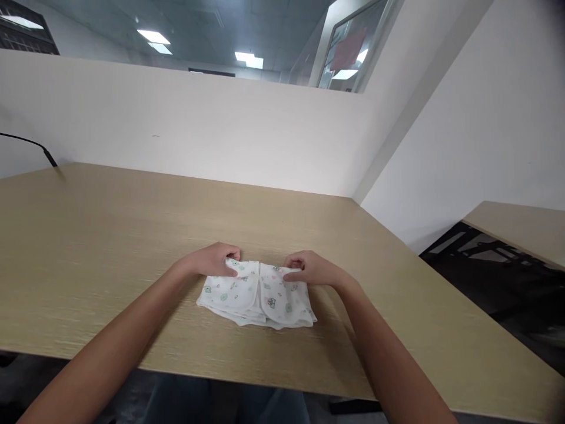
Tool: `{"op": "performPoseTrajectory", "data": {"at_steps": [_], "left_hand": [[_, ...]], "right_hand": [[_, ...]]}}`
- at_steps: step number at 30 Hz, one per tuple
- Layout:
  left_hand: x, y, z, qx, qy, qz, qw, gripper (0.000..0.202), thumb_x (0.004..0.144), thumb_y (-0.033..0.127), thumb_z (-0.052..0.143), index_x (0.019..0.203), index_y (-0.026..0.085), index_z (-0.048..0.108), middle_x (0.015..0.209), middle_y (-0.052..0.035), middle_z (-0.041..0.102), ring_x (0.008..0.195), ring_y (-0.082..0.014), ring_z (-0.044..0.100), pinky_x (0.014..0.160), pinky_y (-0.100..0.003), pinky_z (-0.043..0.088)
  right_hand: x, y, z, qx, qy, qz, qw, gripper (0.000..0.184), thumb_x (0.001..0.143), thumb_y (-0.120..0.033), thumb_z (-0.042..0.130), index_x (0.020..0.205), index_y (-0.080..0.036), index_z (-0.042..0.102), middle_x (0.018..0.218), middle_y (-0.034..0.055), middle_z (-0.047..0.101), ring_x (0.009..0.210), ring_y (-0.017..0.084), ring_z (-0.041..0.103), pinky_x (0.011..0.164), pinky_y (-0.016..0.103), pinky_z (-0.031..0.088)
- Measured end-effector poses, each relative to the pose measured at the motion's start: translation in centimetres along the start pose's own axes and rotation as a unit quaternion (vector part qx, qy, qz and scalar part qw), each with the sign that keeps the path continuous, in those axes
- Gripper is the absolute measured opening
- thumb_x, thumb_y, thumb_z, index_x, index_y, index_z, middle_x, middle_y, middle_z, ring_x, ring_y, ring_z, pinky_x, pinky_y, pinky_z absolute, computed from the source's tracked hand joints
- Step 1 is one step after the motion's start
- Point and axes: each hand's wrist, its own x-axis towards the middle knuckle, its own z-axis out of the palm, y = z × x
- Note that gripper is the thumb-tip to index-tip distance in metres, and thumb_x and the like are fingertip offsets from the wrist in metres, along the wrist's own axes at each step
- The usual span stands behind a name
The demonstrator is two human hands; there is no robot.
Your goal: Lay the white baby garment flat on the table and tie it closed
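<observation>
A small white cloth garment (247,291) with green and pink printed figures lies folded on the table, its layers showing along the near edge. Two rounded front flaps part near its middle. My left hand (220,259) pinches its far left corner, thumb on top and fingers curled behind. At the far right corner, my right hand (311,268) grips the cloth in the same way. The fingertips under the fabric are partly hidden.
The wooden table (132,218) meets a white wall (220,129) at the back, with a window (212,35) above. A black cable (48,156) reaches the table's far left. Another table (525,229) stands at the right, beyond a gap.
</observation>
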Motion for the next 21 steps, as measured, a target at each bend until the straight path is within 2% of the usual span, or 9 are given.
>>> {"op": "performPoseTrajectory", "data": {"at_steps": [6,9,10,12,14,15,16,18,21], "left_hand": [[0.2,0.0,0.4,-0.009,-0.012,0.003,1.0,0.02,0.076,0.029,0.068,0.094,0.02,0.071,0.089,-0.0014,0.071,0.077,-0.0193,0.061,0.063,-0.025,0.038],[0.3,-0.1,0.4,0.019,0.017,0.013,1.0,0.015,0.079,0.025,0.064,0.09,0.02,0.073,0.086,-0.0013,0.072,0.074,-0.0193,0.062,0.064,-0.027,0.039],[0.3,0.0,0.4,0.036,0.054,0.018,0.998,0.014,0.081,0.025,0.063,0.09,0.02,0.073,0.087,-0.0017,0.073,0.076,-0.0197,0.063,0.066,-0.027,0.04],[0.3,0.6,0.3,0.072,0.176,0.039,0.981,0.015,0.087,0.028,0.061,0.094,0.021,0.072,0.094,-0.0038,0.073,0.084,-0.0218,0.063,0.074,-0.03,0.042],[0.2,1.3,0.0,0.115,0.311,0.065,0.941,0.018,0.092,0.029,0.056,0.099,0.021,0.071,0.1,-0.0065,0.071,0.094,-0.0243,0.062,0.082,-0.033,0.042],[0.1,1.7,-0.1,0.139,0.359,0.077,0.92,0.019,0.094,0.027,0.054,0.101,0.021,0.071,0.101,-0.0073,0.07,0.097,-0.0251,0.06,0.085,-0.035,0.04],[0.0,1.9,-0.1,0.167,0.389,0.089,0.902,0.02,0.093,0.023,0.052,0.102,0.021,0.07,0.102,-0.0077,0.069,0.098,-0.0256,0.059,0.086,-0.036,0.039],[0.0,1.9,0.0,0.221,0.385,0.104,0.89,0.024,0.089,0.013,0.05,0.102,0.021,0.069,0.103,-0.0078,0.068,0.099,-0.0261,0.058,0.087,-0.038,0.037],[0.1,1.2,0.6,0.247,0.266,0.117,0.924,0.028,0.085,0.007,0.049,0.098,0.022,0.069,0.104,-0.0068,0.069,0.101,-0.0262,0.058,0.088,-0.039,0.034]], "right_hand": [[0.1,0.1,0.4,-0.017,0.011,0.0,1.0,0.025,0.077,-0.042,0.07,0.076,-0.018,0.067,0.072,-0.0007,0.057,0.066,0.014,0.046,0.057,0.025,0.031],[0.2,-0.7,0.4,-0.028,0.069,-0.026,0.997,0.024,0.082,-0.041,0.065,0.081,-0.018,0.066,0.078,0.0012,0.062,0.071,0.016,0.051,0.063,0.026,0.037],[0.1,-1.1,0.3,-0.032,0.116,-0.042,0.992,0.023,0.084,-0.041,0.064,0.083,-0.018,0.066,0.082,0.0024,0.064,0.074,0.017,0.054,0.066,0.028,0.039],[0.0,-1.8,0.0,-0.042,0.246,-0.08,0.965,0.023,0.089,-0.041,0.062,0.088,-0.019,0.066,0.089,0.0054,0.067,0.082,0.02,0.058,0.074,0.031,0.043],[-0.4,-2.5,-0.6,-0.057,0.362,-0.121,0.922,0.022,0.092,-0.041,0.061,0.09,-0.02,0.065,0.093,0.0076,0.068,0.088,0.023,0.059,0.079,0.033,0.044],[-0.6,-2.8,-0.9,-0.067,0.39,-0.141,0.907,0.02,0.093,-0.04,0.061,0.091,-0.02,0.064,0.094,0.0081,0.067,0.09,0.023,0.059,0.081,0.034,0.045],[-0.9,-2.9,-1.2,-0.077,0.394,-0.157,0.903,0.018,0.094,-0.038,0.06,0.091,-0.021,0.064,0.095,0.0082,0.067,0.091,0.024,0.059,0.081,0.034,0.045],[-1.2,-2.8,-1.5,-0.102,0.338,-0.17,0.92,0.013,0.095,-0.032,0.057,0.091,-0.021,0.064,0.095,0.0078,0.067,0.091,0.023,0.059,0.082,0.034,0.045],[-1.4,-2.2,-1.3,-0.126,0.214,-0.15,0.957,0.01,0.091,-0.024,0.057,0.089,-0.021,0.066,0.094,0.007,0.067,0.09,0.022,0.059,0.082,0.034,0.045]]}}
